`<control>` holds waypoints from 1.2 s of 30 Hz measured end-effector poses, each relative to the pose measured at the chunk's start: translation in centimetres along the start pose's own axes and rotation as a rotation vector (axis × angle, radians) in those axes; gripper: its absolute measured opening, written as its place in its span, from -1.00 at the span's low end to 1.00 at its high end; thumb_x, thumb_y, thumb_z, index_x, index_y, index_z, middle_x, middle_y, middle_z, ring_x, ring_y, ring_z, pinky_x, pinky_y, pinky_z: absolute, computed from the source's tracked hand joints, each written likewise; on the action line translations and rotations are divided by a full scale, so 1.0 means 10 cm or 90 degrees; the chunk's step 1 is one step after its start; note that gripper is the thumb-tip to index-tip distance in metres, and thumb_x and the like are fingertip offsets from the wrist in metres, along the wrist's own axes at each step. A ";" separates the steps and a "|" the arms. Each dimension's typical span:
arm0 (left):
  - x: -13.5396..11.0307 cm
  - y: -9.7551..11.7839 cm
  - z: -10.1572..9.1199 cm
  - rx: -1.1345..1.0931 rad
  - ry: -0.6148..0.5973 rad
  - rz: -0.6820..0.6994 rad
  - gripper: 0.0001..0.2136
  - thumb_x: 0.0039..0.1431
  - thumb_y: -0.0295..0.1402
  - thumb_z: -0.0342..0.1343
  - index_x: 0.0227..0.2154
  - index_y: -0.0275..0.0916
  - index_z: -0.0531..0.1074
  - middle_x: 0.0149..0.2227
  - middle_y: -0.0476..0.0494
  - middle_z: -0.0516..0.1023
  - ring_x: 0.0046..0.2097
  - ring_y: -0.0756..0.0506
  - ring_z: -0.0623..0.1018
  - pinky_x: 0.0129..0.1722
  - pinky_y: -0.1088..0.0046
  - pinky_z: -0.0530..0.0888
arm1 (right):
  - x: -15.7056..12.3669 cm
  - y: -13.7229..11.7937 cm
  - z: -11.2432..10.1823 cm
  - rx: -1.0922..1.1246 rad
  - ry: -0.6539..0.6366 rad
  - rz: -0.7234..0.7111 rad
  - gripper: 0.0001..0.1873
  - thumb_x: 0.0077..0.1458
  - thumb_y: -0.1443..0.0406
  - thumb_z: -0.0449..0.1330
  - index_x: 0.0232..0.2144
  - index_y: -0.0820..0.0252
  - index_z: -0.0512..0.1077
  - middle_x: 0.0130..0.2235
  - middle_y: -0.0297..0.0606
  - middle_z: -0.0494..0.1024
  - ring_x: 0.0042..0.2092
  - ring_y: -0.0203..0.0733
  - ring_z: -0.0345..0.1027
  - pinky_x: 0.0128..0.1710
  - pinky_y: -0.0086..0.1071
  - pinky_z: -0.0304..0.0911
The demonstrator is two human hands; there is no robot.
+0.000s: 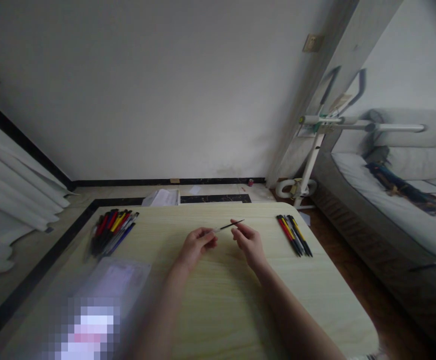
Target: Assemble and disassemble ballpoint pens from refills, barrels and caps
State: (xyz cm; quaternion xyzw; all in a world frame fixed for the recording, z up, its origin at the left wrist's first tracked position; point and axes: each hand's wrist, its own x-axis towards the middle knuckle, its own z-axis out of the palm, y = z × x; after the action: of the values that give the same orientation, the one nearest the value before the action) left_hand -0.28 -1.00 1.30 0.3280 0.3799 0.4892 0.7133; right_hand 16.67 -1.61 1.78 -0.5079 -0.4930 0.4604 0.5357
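Observation:
My left hand [197, 245] and my right hand [248, 241] meet over the middle of a pale wooden table [218, 300]. Between them they pinch a thin dark pen part [228, 226], perhaps a refill, held a little above the tabletop and tilted up to the right. Both hands have their fingers closed on it. A pile of several red, yellow, black and blue pens [111, 230] lies at the far left of the table. A smaller row of several pens [294, 235] lies at the far right, close to my right hand.
A clear plastic bag [116, 280] lies on the table's near left. Behind the table are white papers [162, 198] on the floor, a white wall, a white exercise machine [315, 145] and a grey sofa [401, 200] at the right.

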 end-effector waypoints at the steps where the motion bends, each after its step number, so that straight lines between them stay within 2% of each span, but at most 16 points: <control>1: 0.00 0.00 0.00 -0.002 0.003 0.001 -0.84 -0.12 -0.38 0.22 -0.44 -0.32 0.42 -0.51 -0.06 0.48 -0.47 0.04 0.46 -0.39 0.53 0.36 | 0.00 0.00 0.00 0.003 0.003 -0.001 -0.49 -0.10 0.10 0.16 -0.12 0.29 0.41 -0.59 -0.40 0.25 -0.59 -0.42 0.01 -0.64 -0.51 -0.08; 12: 0.02 0.00 -0.01 -0.024 0.016 0.010 -0.83 -0.11 -0.35 0.20 -0.46 -0.34 0.42 -0.51 -0.07 0.46 -0.48 0.04 0.45 -0.44 0.54 0.35 | 0.01 0.01 -0.06 0.022 0.027 -0.019 -0.60 -0.09 0.15 0.17 -0.20 0.26 0.45 -0.56 -0.40 0.28 -0.58 -0.43 0.05 -0.62 -0.51 -0.02; 21: 0.06 -0.02 -0.06 -0.090 0.018 0.036 -0.89 -0.06 -0.39 0.17 -0.49 -0.34 0.41 -0.55 -0.02 0.41 -0.51 0.08 0.40 -0.51 0.56 0.32 | 0.14 0.07 -0.26 -0.032 0.164 -0.074 -0.67 -0.02 0.16 0.08 -0.26 0.27 0.43 -0.58 -0.39 0.29 -0.57 -0.39 0.13 -0.60 -0.51 0.05; 27: 0.07 0.00 -0.09 -0.141 0.029 0.055 -0.90 -0.07 -0.41 0.17 -0.49 -0.33 0.40 -0.57 0.01 0.39 -0.53 0.09 0.37 -0.53 0.58 0.31 | 0.22 0.07 -0.38 -0.147 0.209 -0.091 -0.69 -0.05 0.18 0.06 -0.32 0.27 0.42 -0.54 -0.34 0.37 -0.53 -0.33 0.22 -0.55 -0.48 0.12; 36: 0.07 0.03 -0.12 -0.187 0.032 0.069 -0.89 -0.06 -0.38 0.16 -0.48 -0.33 0.42 -0.57 0.01 0.38 -0.53 0.09 0.36 -0.53 0.56 0.31 | 0.22 0.17 -0.43 -0.399 0.162 -0.054 -0.77 -0.10 0.20 0.05 -0.37 0.19 0.34 -0.49 -0.33 0.42 -0.56 -0.31 0.22 -0.55 -0.45 0.08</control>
State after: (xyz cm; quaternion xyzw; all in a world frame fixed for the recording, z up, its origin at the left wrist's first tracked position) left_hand -1.27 -0.15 0.78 0.2278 0.3036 0.5849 0.7168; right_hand 21.17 0.28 0.27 -0.6802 -0.5607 0.1964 0.4294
